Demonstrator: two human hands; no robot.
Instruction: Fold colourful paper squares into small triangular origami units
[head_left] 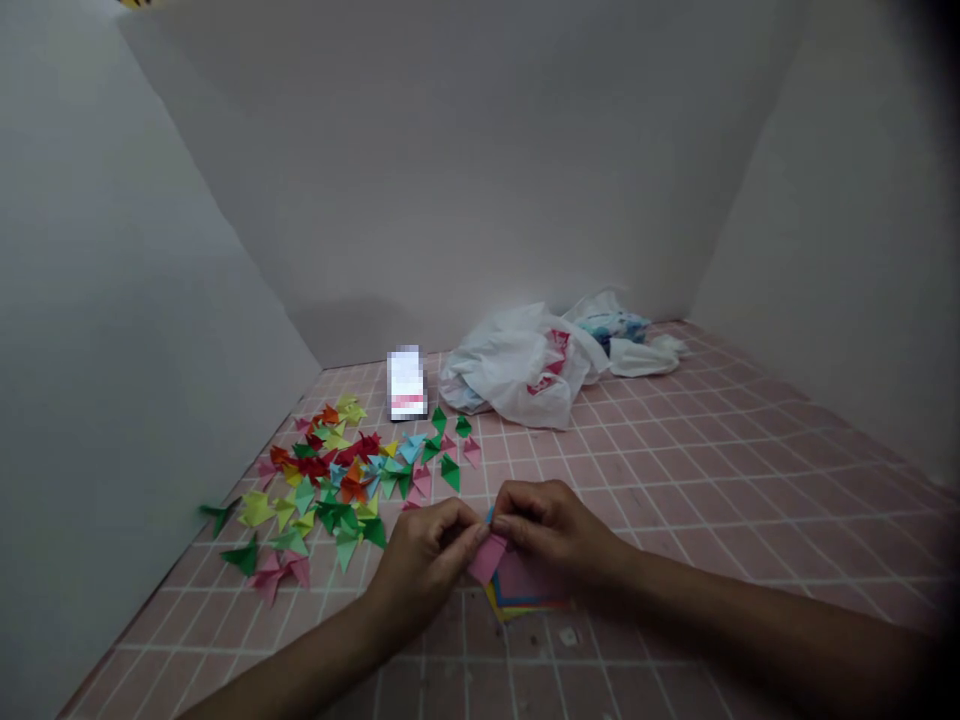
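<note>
Between my two hands is a small piece of folded pink paper (487,560), pinched near its upper edge. My left hand (431,555) grips its left side between thumb and forefinger. On the other side, my right hand (551,525) is closed with thumb and forefinger on the same paper. Beneath the hands lies a stack of square coloured paper (525,585), pink on top with blue and yellow edges showing. My right hand partly covers that stack. Left of my hands spreads a pile of folded paper pieces (330,470) in red, yellow, green, blue and pink.
A phone with a lit, blurred screen (407,383) stands behind the folded pieces. Crumpled white plastic bags (525,360) lie at the back. Pale walls (487,180) enclose the pink tiled-pattern surface (720,480). A small white scrap (568,636) lies near the stack.
</note>
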